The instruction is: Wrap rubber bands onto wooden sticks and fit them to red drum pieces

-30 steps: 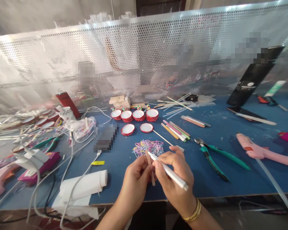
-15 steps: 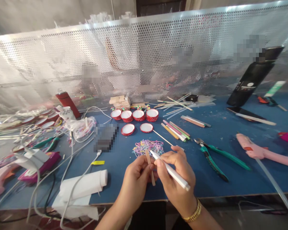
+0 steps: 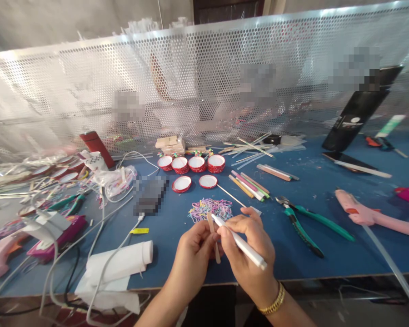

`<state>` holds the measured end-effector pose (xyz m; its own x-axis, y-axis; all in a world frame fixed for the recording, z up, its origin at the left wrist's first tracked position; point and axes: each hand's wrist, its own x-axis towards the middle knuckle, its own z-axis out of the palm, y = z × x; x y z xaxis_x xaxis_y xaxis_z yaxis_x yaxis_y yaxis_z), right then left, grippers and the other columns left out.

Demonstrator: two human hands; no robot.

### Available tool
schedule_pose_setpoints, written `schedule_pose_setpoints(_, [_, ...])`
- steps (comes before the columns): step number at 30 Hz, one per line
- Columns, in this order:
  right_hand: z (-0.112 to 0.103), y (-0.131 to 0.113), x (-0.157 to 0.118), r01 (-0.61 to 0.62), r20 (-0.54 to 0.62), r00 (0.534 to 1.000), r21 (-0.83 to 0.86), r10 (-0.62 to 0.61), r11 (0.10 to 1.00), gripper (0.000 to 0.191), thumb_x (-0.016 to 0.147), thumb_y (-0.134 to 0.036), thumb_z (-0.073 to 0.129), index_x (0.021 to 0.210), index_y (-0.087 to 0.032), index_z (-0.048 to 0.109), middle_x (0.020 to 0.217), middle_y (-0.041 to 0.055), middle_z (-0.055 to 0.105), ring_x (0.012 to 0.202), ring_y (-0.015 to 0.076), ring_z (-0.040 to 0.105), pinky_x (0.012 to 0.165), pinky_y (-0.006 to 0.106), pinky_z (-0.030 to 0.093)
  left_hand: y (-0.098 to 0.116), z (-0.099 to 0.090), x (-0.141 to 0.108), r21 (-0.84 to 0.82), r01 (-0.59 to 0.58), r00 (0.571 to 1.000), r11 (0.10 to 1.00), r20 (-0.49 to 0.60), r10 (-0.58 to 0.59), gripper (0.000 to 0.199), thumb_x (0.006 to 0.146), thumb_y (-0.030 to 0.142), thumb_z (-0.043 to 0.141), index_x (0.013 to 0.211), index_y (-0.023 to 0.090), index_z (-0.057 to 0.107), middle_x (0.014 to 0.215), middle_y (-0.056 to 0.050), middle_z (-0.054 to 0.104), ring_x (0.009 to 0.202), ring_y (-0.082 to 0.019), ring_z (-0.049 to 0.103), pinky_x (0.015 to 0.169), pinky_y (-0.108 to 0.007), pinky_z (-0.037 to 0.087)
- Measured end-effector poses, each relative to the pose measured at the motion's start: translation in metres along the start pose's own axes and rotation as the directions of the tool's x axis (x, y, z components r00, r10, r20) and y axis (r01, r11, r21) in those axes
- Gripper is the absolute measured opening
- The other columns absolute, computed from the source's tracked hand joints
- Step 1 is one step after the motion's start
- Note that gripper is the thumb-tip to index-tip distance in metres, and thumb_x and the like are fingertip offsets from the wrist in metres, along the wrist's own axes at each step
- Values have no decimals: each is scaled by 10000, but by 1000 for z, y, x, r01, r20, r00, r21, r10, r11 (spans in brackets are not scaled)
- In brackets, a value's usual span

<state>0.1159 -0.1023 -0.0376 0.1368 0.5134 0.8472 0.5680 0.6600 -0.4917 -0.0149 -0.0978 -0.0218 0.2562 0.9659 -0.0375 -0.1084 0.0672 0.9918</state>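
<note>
Near the front edge of the blue table, my left hand (image 3: 195, 254) pinches a flat wooden stick (image 3: 217, 252) that stands nearly upright in the view. A white pen (image 3: 243, 245) is in my right hand (image 3: 254, 254), its tip at the upper part of the stick. Both hands are close together, fingers almost touching. Just beyond them lies a pile of pastel rubber bands (image 3: 211, 209). Behind that are two red-rimmed lids (image 3: 182, 183) and a row of stacked red-rimmed lids (image 3: 197, 164).
To the right lie green-handled pliers (image 3: 301, 227), coloured sticks (image 3: 248, 185) and a pink glue gun (image 3: 375, 212). Cables, a white roll (image 3: 122, 260) and a phone (image 3: 151, 195) are at the left. A perforated metal screen (image 3: 204, 86) runs along the back.
My right hand and the pen have shifted slightly left, bringing the tip closer to the stick. My left hand has hardly moved.
</note>
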Motion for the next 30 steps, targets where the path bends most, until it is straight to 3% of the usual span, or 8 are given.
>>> schedule_pose_setpoints(8, [1, 0, 0, 2, 7, 1000, -10, -2, 1000, 117, 913, -110, 611, 913, -220, 570, 775, -26, 695, 702, 146, 681, 1043, 464, 432, 2, 1, 0, 12, -2, 1000, 1000, -14, 2, 403, 803, 565, 739, 810, 178, 627, 676, 10, 576, 605, -128, 497, 567, -222, 431])
schedule_pose_setpoints(16, [0, -1, 1, 18, 14, 1000, 18, -18, 1000, 129, 916, -104, 610, 909, -223, 562, 773, -34, 694, 707, 140, 684, 1044, 455, 438, 1, 0, -1, 56, -36, 999, 998, -11, 37, 370, 856, 521, 706, 761, 183, 589, 655, 23, 533, 605, -119, 469, 573, -214, 419])
schedule_pose_setpoints(30, [0, 0, 0, -1, 15, 1000, 10, 1, 1000, 123, 917, -109, 604, 911, -226, 566, 775, -27, 696, 709, 149, 683, 1041, 464, 440, -2, -1, -1, 44, -29, 1000, 999, 4, 29, 332, 882, 498, 690, 828, 177, 624, 687, 16, 558, 612, -113, 472, 567, -203, 408])
